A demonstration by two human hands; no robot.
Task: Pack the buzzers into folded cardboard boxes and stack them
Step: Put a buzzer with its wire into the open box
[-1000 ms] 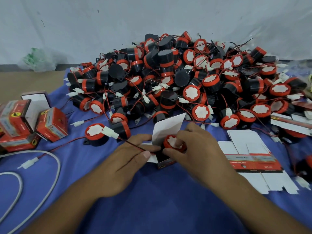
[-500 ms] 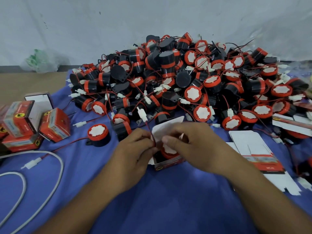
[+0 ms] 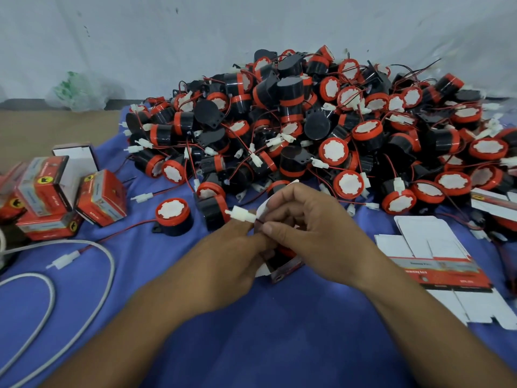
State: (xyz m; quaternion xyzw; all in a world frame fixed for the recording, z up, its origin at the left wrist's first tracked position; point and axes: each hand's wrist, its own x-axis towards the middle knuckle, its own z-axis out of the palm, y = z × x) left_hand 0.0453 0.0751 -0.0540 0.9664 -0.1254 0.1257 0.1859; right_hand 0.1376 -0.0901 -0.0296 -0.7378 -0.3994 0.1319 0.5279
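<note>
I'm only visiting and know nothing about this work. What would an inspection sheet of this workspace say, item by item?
Surface: blue cloth, spread over the work area.
Job's things: large pile of buzzers at the back; lone buzzer in front of it; open box between the hands, something red inside; folded boxes heaped at left; flat boxes at right.
Clutter: plastic bag by the wall.
Grippers: left hand holds a white connector; right hand pinches its red wire.
Cables: white cable looped at left; thin wires run all through the pile.
Surroundings: pale wall; brown floor.
</note>
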